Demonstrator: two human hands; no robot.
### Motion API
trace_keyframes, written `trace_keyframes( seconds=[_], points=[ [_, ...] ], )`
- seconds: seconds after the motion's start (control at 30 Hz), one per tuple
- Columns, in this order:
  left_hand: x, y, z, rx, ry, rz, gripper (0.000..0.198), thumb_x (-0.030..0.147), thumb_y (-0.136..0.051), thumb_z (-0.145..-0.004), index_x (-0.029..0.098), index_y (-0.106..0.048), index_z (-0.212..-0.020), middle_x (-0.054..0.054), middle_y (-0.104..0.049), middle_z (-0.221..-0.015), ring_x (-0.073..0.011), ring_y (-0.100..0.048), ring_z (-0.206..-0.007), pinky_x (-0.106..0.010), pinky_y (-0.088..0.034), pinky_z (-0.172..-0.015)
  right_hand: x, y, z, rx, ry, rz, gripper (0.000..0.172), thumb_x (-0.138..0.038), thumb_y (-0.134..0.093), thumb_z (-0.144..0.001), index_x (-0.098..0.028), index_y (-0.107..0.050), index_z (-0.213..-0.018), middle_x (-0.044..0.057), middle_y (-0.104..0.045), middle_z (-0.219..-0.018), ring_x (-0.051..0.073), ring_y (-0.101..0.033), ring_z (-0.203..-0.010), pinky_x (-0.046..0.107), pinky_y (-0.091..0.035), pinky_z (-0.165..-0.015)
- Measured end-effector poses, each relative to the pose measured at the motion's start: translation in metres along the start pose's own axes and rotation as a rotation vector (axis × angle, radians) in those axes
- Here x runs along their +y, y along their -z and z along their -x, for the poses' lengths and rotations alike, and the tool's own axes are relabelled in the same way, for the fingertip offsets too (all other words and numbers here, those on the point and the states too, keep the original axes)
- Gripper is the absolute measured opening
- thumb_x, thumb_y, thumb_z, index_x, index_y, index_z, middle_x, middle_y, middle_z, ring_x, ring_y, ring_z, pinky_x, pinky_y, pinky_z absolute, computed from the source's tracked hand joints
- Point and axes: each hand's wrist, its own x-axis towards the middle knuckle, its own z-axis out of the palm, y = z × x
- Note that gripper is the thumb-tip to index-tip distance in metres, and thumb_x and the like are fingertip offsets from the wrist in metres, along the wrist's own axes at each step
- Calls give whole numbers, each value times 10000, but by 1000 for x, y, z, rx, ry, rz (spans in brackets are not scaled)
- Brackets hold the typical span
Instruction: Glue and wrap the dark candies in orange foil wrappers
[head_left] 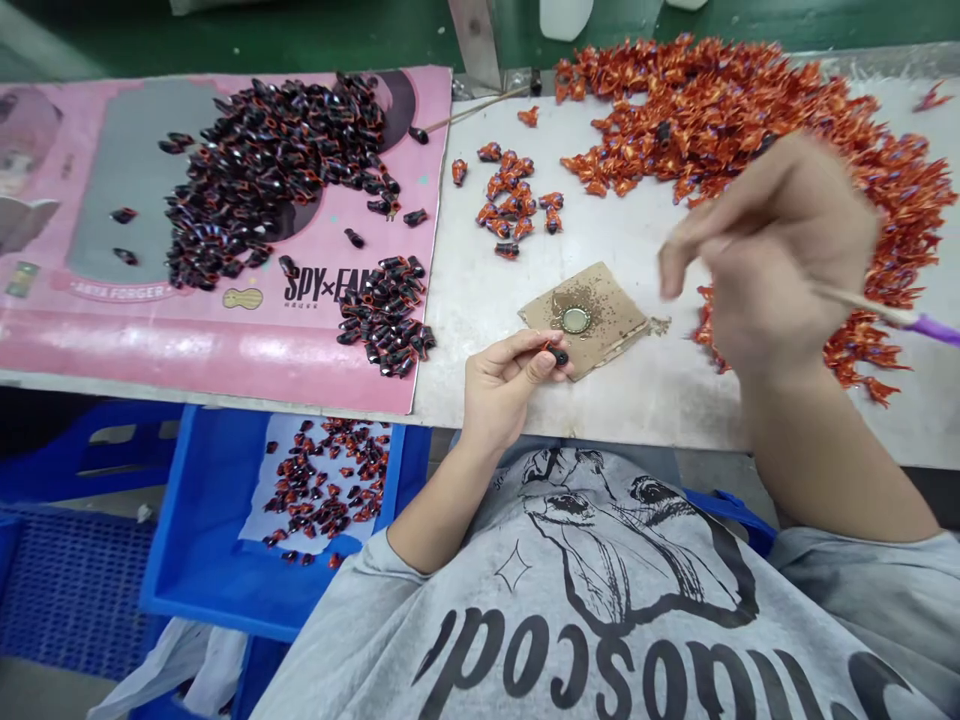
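Note:
My left hand (504, 385) pinches a small black-and-orange piece (556, 352) between thumb and fingertips, over the near edge of a brown cardboard square (546, 298). On the cardboard lies a bottle cap (576, 320) with something pale inside, surrounded by dark specks. My right hand (787, 245), smeared by motion, is raised to the right of the cardboard. It is closed around a thin wooden stick (870, 305) with a purple end; its other tip cannot be made out. Beneath that hand spreads a large heap of shiny orange pieces (720, 100).
Several orange-and-black pieces (517, 200) form a loose group behind the cardboard. Heaps of black pieces (277, 150) cover part of a pink printed mat (112, 345) at left. Below the table edge, a blue bin (202, 540) holds more pieces on white paper. Another stick (480, 106) lies at the back.

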Motion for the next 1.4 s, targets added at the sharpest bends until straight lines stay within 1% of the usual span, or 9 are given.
trace_keyframes(
  seconds=[0.13,0.2,0.27,0.37,0.5,0.7,0.8,1.07,1.4],
  points=[
    [3,-3,1,-11,13,9,259,382,-946,-574,245,-818,-752,0,-776,-707,-90,-701,-556,-168,-570,-539,11,44,-26,320,75,242,329,-554,-599,-951,-230,-648,-976,11,-592,-1026,110,-658,-618,303,-354,-456],
    [3,-4,1,-10,16,8,261,384,-949,-569,243,-818,-745,-3,-774,-703,-89,-699,-559,-165,-565,-532,27,70,-34,214,42,474,559,-730,-453,-912,-235,-686,-1031,13,-659,-983,87,-592,-538,303,-324,-449],
    [4,-5,1,-2,25,4,275,394,-954,-552,239,-816,-732,-6,-771,-698,-89,-693,-556,-167,-562,-528,46,89,-38,133,38,709,544,-691,-468,-956,-219,-725,-872,-6,-613,-652,95,-527,-520,291,-396,-593],
    [4,-5,2,27,34,-15,305,419,-959,-527,235,-814,-721,-9,-765,-685,-91,-678,-546,-180,-563,-527,69,96,-41,8,-46,885,259,-413,-897,-720,-221,-724,-729,6,-645,-677,162,-552,-723,389,-410,-935],
    [2,-2,2,17,10,-27,301,424,-950,-549,234,-815,-741,-19,-771,-712,-98,-683,-580,-187,-563,-541,87,82,-49,-109,-197,968,266,-74,-876,-599,-250,-685,-655,-17,-571,-622,226,-535,-940,466,-314,-1095],
    [-1,1,4,-58,-29,30,242,380,-929,-613,246,-821,-783,-10,-773,-735,-89,-690,-579,-175,-553,-537,96,71,-55,-37,-266,803,280,23,-720,-631,-206,-614,-510,-46,-456,-475,128,-461,-764,347,-388,-932],
    [-1,3,4,-56,-23,66,252,395,-933,-598,249,-820,-769,-10,-775,-743,-83,-677,-577,-177,-543,-533,77,58,-43,43,-184,536,238,7,-691,-613,-230,-699,-637,-39,-636,-623,123,-508,-694,308,-444,-748],
    [16,-11,3,-152,40,285,249,415,-926,-600,259,-815,-759,-19,-764,-946,-129,-725,-903,-246,-590,-830,12,1,0,-173,-344,-76,120,-255,-768,-758,-259,-660,-809,-23,-681,-831,106,-591,-538,252,-473,-457],
    [17,-9,-1,-94,124,410,240,342,-925,-630,219,-811,-800,-15,-793,-922,-134,-732,-918,-276,-575,-926,-2,-19,15,-375,-3,263,280,-140,-644,-867,-341,-775,-1011,26,-749,-934,193,-711,-849,351,-605,-761]
  ],
)
